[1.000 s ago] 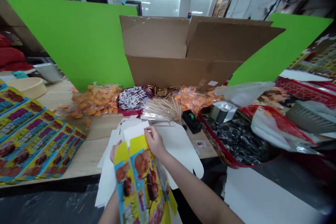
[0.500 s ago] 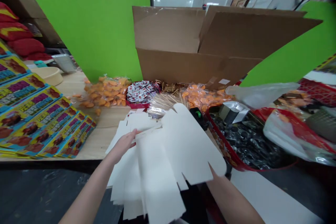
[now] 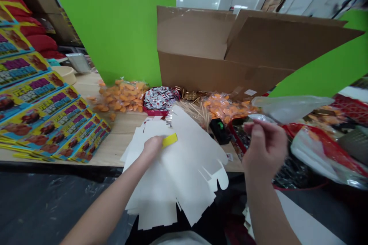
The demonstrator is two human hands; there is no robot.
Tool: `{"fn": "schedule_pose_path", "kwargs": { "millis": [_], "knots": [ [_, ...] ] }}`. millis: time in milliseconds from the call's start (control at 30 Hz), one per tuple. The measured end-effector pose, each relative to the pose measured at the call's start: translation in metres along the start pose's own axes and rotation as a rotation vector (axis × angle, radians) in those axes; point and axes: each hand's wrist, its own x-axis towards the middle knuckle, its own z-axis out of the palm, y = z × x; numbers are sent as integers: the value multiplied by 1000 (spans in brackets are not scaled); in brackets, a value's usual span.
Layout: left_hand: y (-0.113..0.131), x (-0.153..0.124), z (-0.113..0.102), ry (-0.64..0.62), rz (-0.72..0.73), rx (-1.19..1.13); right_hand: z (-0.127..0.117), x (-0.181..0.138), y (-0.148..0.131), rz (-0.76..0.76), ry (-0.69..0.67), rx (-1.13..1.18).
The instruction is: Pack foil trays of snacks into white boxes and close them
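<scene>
My left hand (image 3: 151, 147) is closed on the upper edge of a stack of flat white carton blanks (image 3: 184, 172), blank side up, with one yellow flap showing by the fingers. The stack overhangs the front edge of the wooden table (image 3: 115, 141). My right hand (image 3: 266, 149) hovers to the right of the stack, above a red basket (image 3: 284, 187) of dark wrapped sweets. It is blurred, the fingers loosely curled, and I see nothing in it.
A large open cardboard box (image 3: 224, 57) stands at the back between green boards (image 3: 115, 26). Bags of orange snacks (image 3: 123, 95), red-white sachets (image 3: 159, 98), wooden sticks (image 3: 195, 111) and a black tape dispenser (image 3: 220, 130) lie before it. Printed yellow cartons (image 3: 43, 118) fan out at left.
The printed carton was turned blank side up and laid on the white stack. My right hand let go of the stack and rose to the right, over the red basket.
</scene>
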Motion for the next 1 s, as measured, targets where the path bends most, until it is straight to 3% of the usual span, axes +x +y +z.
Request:
{"fn": "schedule_pose_path", "kwargs": {
  "millis": [67,133,200,300,367,467,633,767,833,900,1000],
  "knots": [
    [7,-1,2,1,-1,88,22,-19,-9,-189,-158,-53],
    [10,-3,2,7,8,161,67,-38,-4,-397,-547,-240],
    [12,-5,2,15,20,220,121,-50,17,-483,-857,-606],
    [14,-5,4,29,26,272,179,-55,63,-556,-962,-688],
    [15,-1,7,40,16,281,193,-56,89,-620,-983,-673],
    [17,5,15,56,-10,278,192,-62,111,-686,-991,-686],
    [21,8,27,102,-50,283,199,-72,121,-676,-970,-729],
    [23,7,4,107,-9,264,204,-72,110,-645,-932,-751],
    [21,-7,-15,126,41,242,188,-79,97,-616,-883,-739],
    [16,-36,-27,182,81,220,155,-96,83,-495,-827,-704],
    [7,-100,-7,212,219,157,92,-137,70,-198,-839,-666]
  ]
}}
